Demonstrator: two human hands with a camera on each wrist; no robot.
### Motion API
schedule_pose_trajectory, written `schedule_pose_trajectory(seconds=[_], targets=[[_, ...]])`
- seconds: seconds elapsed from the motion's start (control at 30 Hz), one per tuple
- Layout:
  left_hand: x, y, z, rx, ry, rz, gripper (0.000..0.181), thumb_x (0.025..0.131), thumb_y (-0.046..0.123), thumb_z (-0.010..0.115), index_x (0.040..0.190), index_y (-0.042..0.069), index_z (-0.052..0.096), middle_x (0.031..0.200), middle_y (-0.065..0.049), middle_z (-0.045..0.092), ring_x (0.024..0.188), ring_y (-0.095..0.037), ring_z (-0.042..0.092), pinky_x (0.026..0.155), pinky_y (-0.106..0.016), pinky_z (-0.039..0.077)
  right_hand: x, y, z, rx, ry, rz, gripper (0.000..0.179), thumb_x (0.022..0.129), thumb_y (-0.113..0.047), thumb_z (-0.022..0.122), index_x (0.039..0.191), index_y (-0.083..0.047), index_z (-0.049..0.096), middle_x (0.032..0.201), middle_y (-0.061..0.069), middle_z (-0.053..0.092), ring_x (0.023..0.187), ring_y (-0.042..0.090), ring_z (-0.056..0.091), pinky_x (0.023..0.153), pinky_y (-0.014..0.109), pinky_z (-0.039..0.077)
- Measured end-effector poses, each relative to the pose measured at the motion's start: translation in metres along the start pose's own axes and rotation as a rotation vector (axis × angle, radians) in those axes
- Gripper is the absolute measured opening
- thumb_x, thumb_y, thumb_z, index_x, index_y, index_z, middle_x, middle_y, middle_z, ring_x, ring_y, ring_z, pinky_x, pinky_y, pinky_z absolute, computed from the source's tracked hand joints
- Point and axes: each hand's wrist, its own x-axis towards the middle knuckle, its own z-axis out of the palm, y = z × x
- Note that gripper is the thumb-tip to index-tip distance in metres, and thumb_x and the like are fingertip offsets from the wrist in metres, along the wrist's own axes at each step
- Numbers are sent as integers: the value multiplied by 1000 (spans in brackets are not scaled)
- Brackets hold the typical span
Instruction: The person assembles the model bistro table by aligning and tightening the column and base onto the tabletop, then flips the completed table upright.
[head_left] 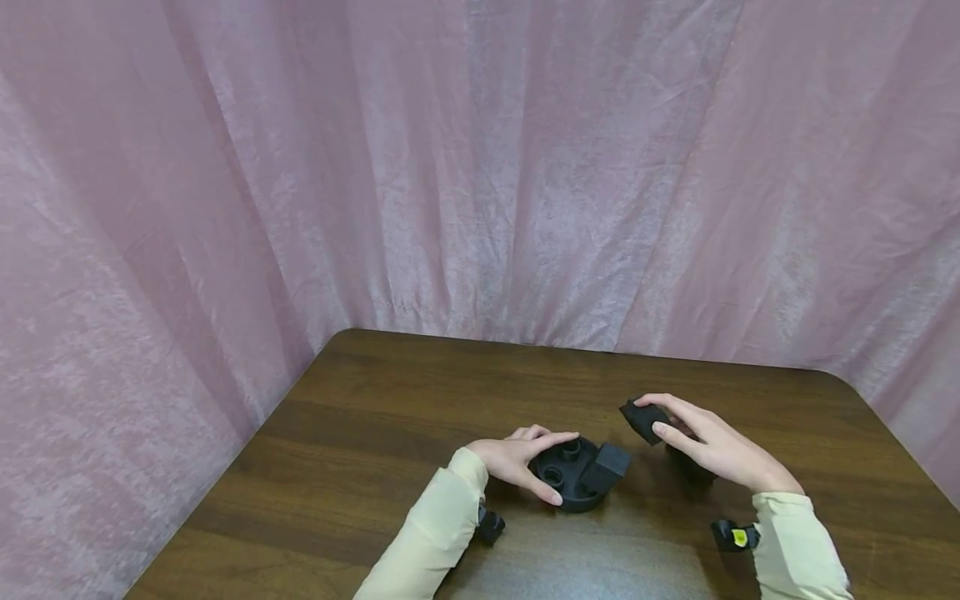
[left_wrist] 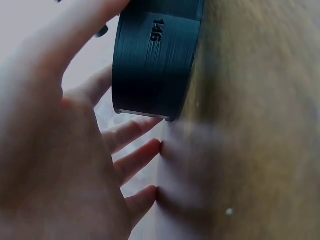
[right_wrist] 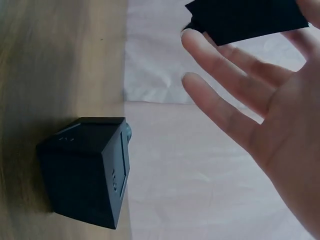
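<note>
A round black base (head_left: pixel 574 468) with raised cylindrical sockets lies on the table, and a dark angular block (head_left: pixel 611 465) stands at its right side. My left hand (head_left: pixel 517 460) grips the base between thumb and forefinger from the left. Its curved side wall (left_wrist: pixel 155 65) bears the raised number 146 in the left wrist view. Above the table to the right, my right hand (head_left: pixel 723 446) pinches a black angular piece (head_left: pixel 642 421) between thumb and fingers. Part of that piece (right_wrist: pixel 255 22) shows at the top of the right wrist view, with the lower fingers spread away from it.
Another black block (right_wrist: pixel 80 175) with slanted sides and a small round knob sits on the brown wooden table (head_left: pixel 420 383), partly hidden below my right hand in the head view. Pink curtains (head_left: pixel 487 167) hang behind the table's far edge.
</note>
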Motion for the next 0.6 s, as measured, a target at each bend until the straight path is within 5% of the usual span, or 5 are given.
schedule_pose_trajectory(seconds=[0.2,0.6], targets=[[0,0,-1,27,-3,-1,95,81,51,73,154,39,13,146,6,33,140,-17,27,109,-42,34,0,-5,-5,80,-10,36,32,106,-29,39,137,-27,42,115,6,64,87,4,61,73,28,48],[0,2,0,34,68,6,95,76,48,79,152,32,25,139,5,41,133,-13,37,103,-33,39,1,-10,-6,144,53,5,30,106,-25,36,135,-22,43,106,6,63,82,6,59,69,29,48]])
